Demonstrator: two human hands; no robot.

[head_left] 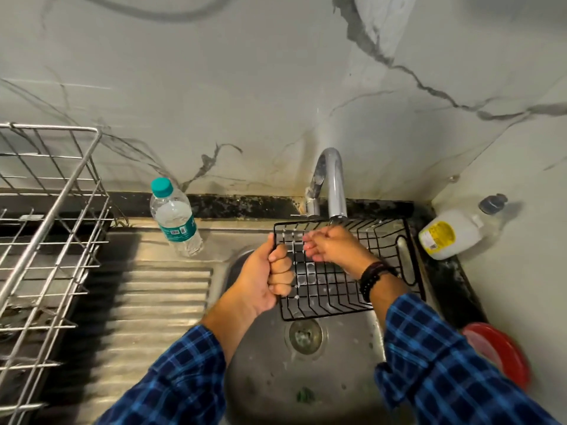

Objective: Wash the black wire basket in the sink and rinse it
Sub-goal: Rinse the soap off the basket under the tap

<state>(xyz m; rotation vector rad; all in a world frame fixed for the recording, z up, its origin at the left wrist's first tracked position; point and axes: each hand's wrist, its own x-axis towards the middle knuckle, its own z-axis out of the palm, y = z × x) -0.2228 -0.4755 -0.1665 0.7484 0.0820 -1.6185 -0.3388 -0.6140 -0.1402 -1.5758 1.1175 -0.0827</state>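
The left hand [264, 277] is gripping the left rim of the black wire basket [334, 292], its fingers [280, 262] curled tight around the wire. The basket is being held over the sink [264, 378], stretching away to the right of those fingers. The right hand [334, 246] is reaching inside it, fingers [313, 244] stretched out and lying against the mesh, just below the faucet [333, 179] spout. A water bottle [176, 216] is standing on the surface, left of the curled fingers.
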